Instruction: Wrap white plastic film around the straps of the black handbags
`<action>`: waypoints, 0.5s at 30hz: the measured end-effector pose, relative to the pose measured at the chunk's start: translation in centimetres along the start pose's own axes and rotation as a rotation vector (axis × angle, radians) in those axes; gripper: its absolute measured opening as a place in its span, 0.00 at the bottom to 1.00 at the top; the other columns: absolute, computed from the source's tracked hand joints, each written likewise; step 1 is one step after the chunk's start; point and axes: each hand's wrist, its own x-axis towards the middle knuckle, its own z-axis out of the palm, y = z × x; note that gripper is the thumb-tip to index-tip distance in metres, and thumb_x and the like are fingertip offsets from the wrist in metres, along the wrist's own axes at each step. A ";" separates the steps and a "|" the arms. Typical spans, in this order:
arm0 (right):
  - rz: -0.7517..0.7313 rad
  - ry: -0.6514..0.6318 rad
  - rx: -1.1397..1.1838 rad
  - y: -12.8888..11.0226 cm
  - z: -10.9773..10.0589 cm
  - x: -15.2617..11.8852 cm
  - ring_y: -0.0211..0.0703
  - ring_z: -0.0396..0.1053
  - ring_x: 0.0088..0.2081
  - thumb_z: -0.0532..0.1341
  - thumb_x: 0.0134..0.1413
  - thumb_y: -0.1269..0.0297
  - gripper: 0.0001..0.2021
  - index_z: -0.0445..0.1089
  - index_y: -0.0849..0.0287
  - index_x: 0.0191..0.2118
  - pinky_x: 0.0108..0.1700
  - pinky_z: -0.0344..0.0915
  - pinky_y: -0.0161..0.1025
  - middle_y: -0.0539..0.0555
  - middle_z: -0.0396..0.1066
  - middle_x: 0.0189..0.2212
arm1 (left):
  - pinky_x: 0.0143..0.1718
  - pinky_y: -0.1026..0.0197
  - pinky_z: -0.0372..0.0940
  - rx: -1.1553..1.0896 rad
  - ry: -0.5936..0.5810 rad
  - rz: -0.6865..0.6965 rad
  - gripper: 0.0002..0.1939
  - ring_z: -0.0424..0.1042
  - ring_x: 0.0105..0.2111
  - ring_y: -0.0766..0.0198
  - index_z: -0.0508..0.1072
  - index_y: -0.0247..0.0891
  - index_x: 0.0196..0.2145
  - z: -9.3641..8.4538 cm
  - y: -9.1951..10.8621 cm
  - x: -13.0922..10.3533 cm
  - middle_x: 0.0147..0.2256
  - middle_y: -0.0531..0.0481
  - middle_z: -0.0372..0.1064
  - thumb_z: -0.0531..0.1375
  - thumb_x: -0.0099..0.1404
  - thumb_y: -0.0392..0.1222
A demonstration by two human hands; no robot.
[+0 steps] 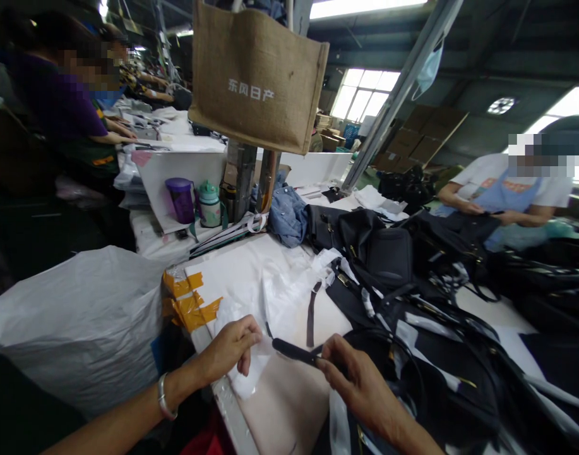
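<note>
Right hand (360, 385) pinching black strap (293, 351) over the table's near edge; left hand (232, 351) gripping white plastic (251, 373) just beside it. Could slip or snag, with the strap thin and the plastic slick. Crowded close by: black bags (412, 284), big white sack (81, 316), yellow tape (189, 303), cups (194, 202) farther back.

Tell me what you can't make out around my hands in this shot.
- Head view: the near end of the black strap is hidden inside the right hand.
- What the left hand pinches: its fingers cover it; only white plastic shows.
- Black bags: run off the right edge.
</note>
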 end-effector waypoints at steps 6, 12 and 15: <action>-0.012 -0.009 -0.120 -0.2 0.0 -0.4 0.40 0.64 0.25 0.54 0.59 0.61 0.05 0.61 0.55 0.34 0.29 0.52 0.36 0.47 0.67 0.23 | 0.18 0.69 0.54 0.105 0.018 0.020 0.10 0.61 0.12 0.69 0.65 0.39 0.34 0.2 0.9 -0.5 0.13 0.58 0.66 0.52 0.67 0.48; -0.048 -0.075 -0.177 -0.9 0.6 -0.5 0.40 0.66 0.25 0.54 0.60 0.60 0.05 0.63 0.54 0.38 0.28 0.50 0.35 0.47 0.69 0.22 | 0.22 0.67 0.57 0.301 0.041 0.073 0.09 0.61 0.12 0.68 0.65 0.40 0.33 1.2 2.6 -1.2 0.11 0.62 0.61 0.50 0.68 0.46; -0.067 -0.092 -0.171 -1.3 1.3 -0.2 0.41 0.68 0.25 0.53 0.61 0.60 0.06 0.63 0.53 0.41 0.28 0.51 0.35 0.47 0.70 0.22 | 0.23 0.66 0.57 0.391 0.058 0.102 0.09 0.61 0.12 0.67 0.65 0.41 0.33 2.1 3.5 -1.5 0.12 0.63 0.59 0.50 0.69 0.45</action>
